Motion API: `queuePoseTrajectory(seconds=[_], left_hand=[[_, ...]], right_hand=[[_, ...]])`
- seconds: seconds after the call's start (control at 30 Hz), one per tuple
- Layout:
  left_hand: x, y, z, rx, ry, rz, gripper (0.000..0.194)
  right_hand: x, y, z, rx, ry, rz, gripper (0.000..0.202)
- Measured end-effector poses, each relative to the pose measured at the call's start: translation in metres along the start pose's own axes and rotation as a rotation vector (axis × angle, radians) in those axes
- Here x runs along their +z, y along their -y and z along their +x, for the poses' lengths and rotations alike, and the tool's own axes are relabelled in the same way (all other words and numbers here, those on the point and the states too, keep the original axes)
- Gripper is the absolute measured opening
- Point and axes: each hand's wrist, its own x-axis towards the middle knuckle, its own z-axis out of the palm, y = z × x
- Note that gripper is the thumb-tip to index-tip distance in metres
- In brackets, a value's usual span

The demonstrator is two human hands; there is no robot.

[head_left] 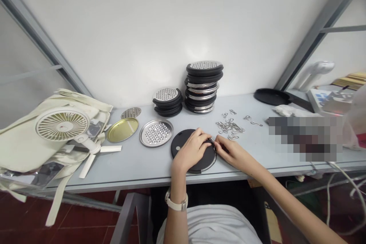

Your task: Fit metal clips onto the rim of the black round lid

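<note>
A round black plastic disc [183, 140] with a metal rim along its lower right lies flat near the table's front edge. My left hand [192, 150] rests across it, fingers bent and pressed together at its right edge. At that same edge my right hand [227, 151] pinches a small metal wire loop [214, 149], mostly covered by the fingertips. Several similar bent-wire pieces [229, 126] lie loose beyond the right hand. Left of the disc sit a round metal grater plate [156, 132] and a gold-coloured round plate [122, 129].
Behind stand a tall stack of black and metal discs [202, 87] and a shorter stack [167, 101]. A flat perforated disc [131, 113] lies at left. A cream bag [25, 137] with a fan [63, 126] fills the left end. At right are a black pan-like piece [271, 96] and plastic bags.
</note>
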Motion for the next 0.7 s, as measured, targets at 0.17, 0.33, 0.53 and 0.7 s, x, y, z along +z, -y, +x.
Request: queuePoseTrajectory(seconds=[0.17, 0.33, 0.53, 0.7], left_hand=[[0.0005, 0.0010, 0.0004, -0.018, 0.011, -0.019, 0.027], [0.0007, 0.0014, 0.0007, -0.022, 0.020, -0.033, 0.026], [0.0014, 0.0020, 0.0004, -0.020, 0.005, -0.023, 0.026], [0.0021, 0.0023, -0.0010, -0.067, -0.014, -0.084, 0.027]], right_hand=[[0.0004, -0.0004, 0.0003, -0.012, -0.008, -0.022, 0.021], [-0.0007, 0.0005, 0.0001, 0.007, 0.010, -0.012, 0.022], [-0.0007, 0.0026, -0.0014, 0.014, 0.006, 0.003, 0.024], [-0.0002, 0.0025, -0.0002, 0.024, -0.001, -0.012, 0.023]])
